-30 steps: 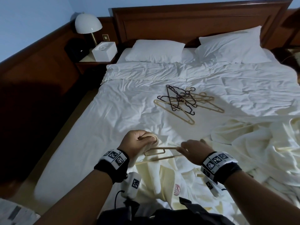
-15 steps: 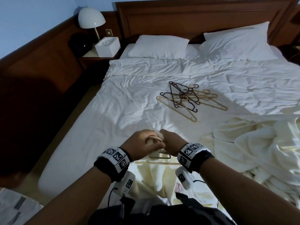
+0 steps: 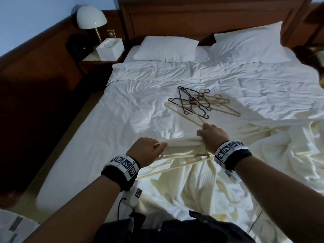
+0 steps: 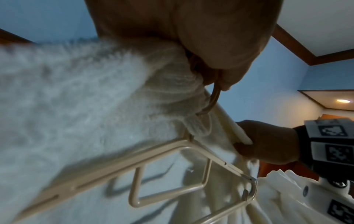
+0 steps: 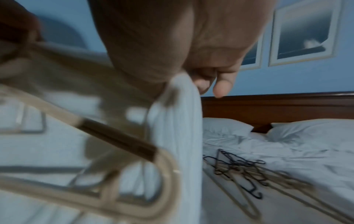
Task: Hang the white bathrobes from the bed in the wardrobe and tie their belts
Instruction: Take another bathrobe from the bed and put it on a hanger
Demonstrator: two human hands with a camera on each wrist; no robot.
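Bathrobe (image 3: pixel 182 146) | collar stretched left-right | left hand (image 3: pixel 145 151), right hand (image 3: pixel 212 137) gripping

**A hotel-style bedroom**

A wide bed (image 3: pixel 140 111) with white sheets and two pillows (image 3: pixel 166 48) against a dark wooden headboard (image 3: pixel 201 20); at its head-left corner a nightstand (image 3: pixel 91 58) carries a domed lamp (image 3: pixel 91 16) and a white box (image 3: pixel 110 49); blue walls with wood panelling; framed pictures (image 5: pixel 304 31) above the headboard; loose hangers (image 3: pixel 198 104) mid-bed.
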